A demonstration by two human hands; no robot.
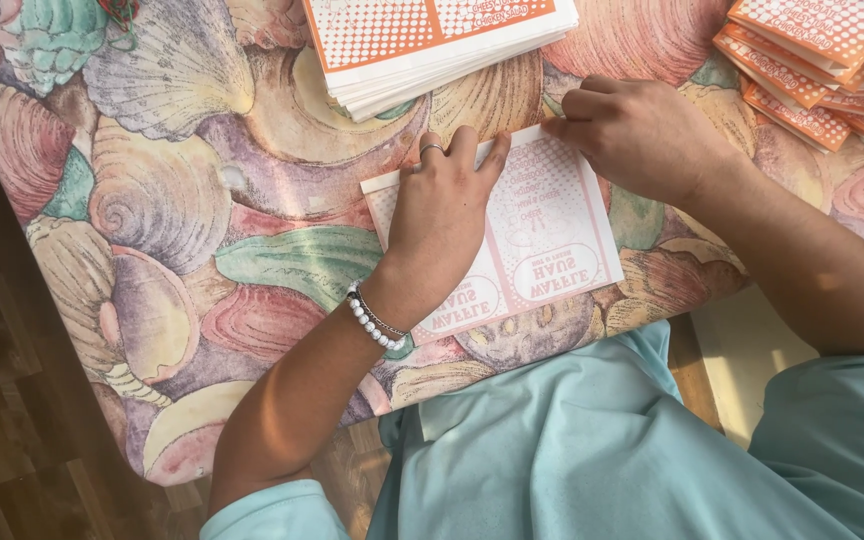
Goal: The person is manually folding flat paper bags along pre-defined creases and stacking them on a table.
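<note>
A flat white paper sheet (pixel 552 235) with pale orange dotted print lies on the shell-patterned tablecloth (pixel 172 200) in front of me. My left hand (pixel 442 210), with a ring and a white bead bracelet, presses flat on the sheet's middle, fingers together reaching its far edge. My right hand (pixel 637 135) rests at the sheet's far right corner, fingers curled and pinching the edge there. The sheet's left part is hidden under my left hand.
A stack of flat orange-and-white printed sheets (pixel 432 45) sits at the table's far edge. Several folded orange pieces (pixel 817 70) are piled at the far right. The table edge runs near my lap; wooden floor (pixel 2 400) lies to the left.
</note>
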